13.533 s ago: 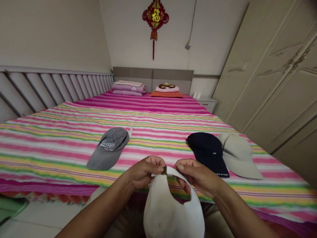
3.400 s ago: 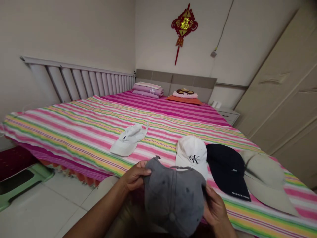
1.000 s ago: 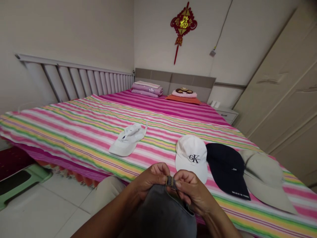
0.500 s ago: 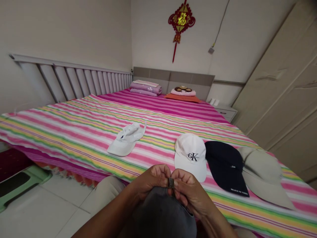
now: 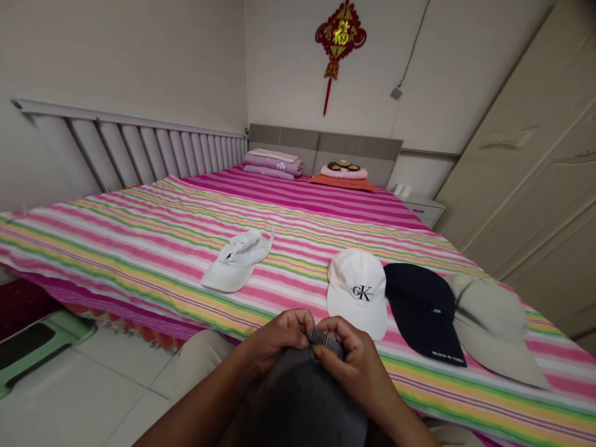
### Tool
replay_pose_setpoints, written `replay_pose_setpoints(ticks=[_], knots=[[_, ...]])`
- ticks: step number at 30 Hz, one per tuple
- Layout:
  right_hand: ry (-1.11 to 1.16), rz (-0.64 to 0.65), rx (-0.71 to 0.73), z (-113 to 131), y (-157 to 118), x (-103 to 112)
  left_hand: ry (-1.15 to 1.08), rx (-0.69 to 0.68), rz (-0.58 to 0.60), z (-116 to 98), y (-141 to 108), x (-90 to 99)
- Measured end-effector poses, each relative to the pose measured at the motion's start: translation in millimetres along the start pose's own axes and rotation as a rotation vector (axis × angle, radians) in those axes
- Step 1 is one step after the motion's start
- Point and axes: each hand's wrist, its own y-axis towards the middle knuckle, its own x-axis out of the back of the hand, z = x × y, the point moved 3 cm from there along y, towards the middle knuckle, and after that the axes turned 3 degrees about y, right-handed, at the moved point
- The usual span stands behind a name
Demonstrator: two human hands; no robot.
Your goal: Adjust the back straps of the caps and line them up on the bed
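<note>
A: What takes up most of the view?

B: A wide bed covered with a pink, yellow and green striped sheet [image 5: 139, 236], running from the near edge back to a grey headboard, with a cream wardrobe on the right.

A: And what lies on it?

B: Four caps. At the right, a beige cotton cap [image 5: 498, 323] overlapped by a dark navy baseball cap [image 5: 421, 310], and touching that, a white baseball cap with black letters on the front [image 5: 356, 292]. Well apart to the left lies a crumpled white cap [image 5: 237, 261].

A: Where is the cap being handled?

B: A dark grey cloth baseball cap [image 5: 302, 403] sits low at the bottom centre, in front of the bed's near edge, directly under both hands.

A: How are the hands set?

B: The left hand [image 5: 277, 338] and the right hand [image 5: 351, 366] meet at the cap's upper edge. Each grip is pinched closed on the cap's grey back strap with its small metal buckle [image 5: 325, 338], fingertips nearly touching one another over it.
</note>
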Motion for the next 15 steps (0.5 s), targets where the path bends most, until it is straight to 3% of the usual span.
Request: replay_pose_setpoints(ticks=[7,12,15], knots=[[-0.046,-0.061,0.064,-1,-1,2,0.058,-0.06,-0.077,-6,-3,-3.8],[0.267,-0.049,-0.006,-6,1,5,0.128,0.002,-0.138,-4,0,-0.5],[0.437,-0.028,-0.05,-10,3,8,0.165,0.07,-0.117,-3,0,-2.5]])
